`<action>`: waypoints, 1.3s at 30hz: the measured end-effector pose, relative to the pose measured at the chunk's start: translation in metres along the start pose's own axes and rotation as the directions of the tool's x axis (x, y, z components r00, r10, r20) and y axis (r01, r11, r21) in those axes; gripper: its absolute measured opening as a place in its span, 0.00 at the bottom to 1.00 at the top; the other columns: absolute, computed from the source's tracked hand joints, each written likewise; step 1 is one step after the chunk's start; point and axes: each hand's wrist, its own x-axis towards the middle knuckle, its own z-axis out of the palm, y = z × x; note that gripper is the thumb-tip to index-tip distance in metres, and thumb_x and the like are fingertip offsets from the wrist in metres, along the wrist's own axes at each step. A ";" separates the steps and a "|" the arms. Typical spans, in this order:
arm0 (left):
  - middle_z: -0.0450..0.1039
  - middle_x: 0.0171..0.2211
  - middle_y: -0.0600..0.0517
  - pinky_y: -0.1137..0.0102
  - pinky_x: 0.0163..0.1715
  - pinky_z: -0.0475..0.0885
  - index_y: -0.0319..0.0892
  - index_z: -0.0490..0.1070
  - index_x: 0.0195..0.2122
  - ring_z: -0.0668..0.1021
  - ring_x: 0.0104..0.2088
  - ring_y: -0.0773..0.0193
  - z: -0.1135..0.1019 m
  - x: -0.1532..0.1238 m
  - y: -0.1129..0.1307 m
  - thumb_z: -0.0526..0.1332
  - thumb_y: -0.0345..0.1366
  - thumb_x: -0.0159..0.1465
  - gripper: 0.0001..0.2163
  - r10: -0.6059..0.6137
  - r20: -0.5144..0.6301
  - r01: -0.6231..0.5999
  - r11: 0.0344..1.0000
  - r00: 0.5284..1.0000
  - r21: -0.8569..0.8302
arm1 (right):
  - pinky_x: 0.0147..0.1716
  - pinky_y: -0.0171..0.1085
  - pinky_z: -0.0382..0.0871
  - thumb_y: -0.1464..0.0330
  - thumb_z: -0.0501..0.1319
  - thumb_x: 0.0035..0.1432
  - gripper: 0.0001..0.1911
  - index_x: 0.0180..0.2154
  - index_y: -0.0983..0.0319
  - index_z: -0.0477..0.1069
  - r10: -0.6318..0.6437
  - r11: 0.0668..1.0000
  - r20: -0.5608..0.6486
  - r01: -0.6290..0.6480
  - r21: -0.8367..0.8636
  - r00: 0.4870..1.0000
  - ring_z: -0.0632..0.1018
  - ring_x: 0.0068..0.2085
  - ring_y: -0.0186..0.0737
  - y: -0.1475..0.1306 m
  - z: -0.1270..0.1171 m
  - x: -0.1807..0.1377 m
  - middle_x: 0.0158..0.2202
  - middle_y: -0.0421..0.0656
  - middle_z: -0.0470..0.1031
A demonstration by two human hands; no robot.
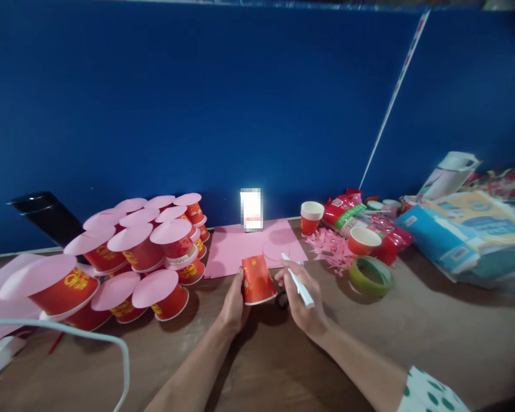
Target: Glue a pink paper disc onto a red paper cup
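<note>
Paper cup [258, 280]: you hold it mouth-down in front of you, above the tabletop [278, 375], its white rim on the near side. Your left hand [235, 303] grips the cup at its left side. Your right hand [306, 317] is closed around a white pen [301, 289], just beside the cup's right side. The two hands are apart, with the cup between them. Directly beyond them lie pink sheets [229, 252]. To your right, note the pink scraps [332, 249], an open cup [364, 240] and a roll of tape [356, 280]. To your left stand grouped red cups [143, 252] topped with pink discs [131, 236]. Farther out, a blue wall [197, 103] spans the back.
</note>
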 end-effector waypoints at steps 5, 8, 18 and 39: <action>0.78 0.43 0.46 0.62 0.55 0.65 0.38 0.74 0.43 0.75 0.51 0.54 -0.001 0.002 0.002 0.62 0.48 0.59 0.18 0.050 0.007 -0.049 0.999 0.999 -0.016 | 0.46 0.43 0.73 0.71 0.55 0.62 0.12 0.48 0.61 0.67 -0.051 0.989 0.080 0.061 -0.134 0.996 0.78 0.42 0.43 0.005 0.003 -0.001 0.41 0.47 0.77; 0.78 0.44 0.46 0.61 0.55 0.65 0.39 0.73 0.43 0.75 0.51 0.53 -0.002 0.002 0.003 0.62 0.49 0.58 0.20 0.071 0.009 -0.071 0.997 0.997 -0.020 | 0.46 0.44 0.74 0.69 0.59 0.60 0.16 0.50 0.61 0.66 -0.048 0.986 0.118 0.066 -0.155 0.992 0.78 0.44 0.45 0.004 0.005 -0.003 0.43 0.48 0.76; 0.78 0.44 0.48 0.65 0.54 0.65 0.41 0.73 0.43 0.76 0.49 0.57 -0.005 0.006 0.002 0.63 0.50 0.57 0.20 0.186 0.025 -0.187 0.981 0.982 0.055 | 0.47 0.45 0.74 0.70 0.61 0.58 0.21 0.53 0.60 0.63 -0.131 0.977 0.146 0.153 -0.146 0.981 0.77 0.47 0.46 0.010 0.010 -0.007 0.46 0.50 0.75; 0.62 0.56 0.39 0.56 0.59 0.57 0.40 0.58 0.60 0.65 0.58 0.48 -0.011 0.000 -0.004 0.71 0.35 0.46 0.40 0.681 0.212 -0.550 0.327 0.701 0.768 | 0.49 0.47 0.72 0.69 0.56 0.60 0.17 0.51 0.64 0.66 -0.119 0.961 0.018 0.120 -0.251 0.993 0.77 0.49 0.48 0.024 0.016 -0.003 0.47 0.53 0.75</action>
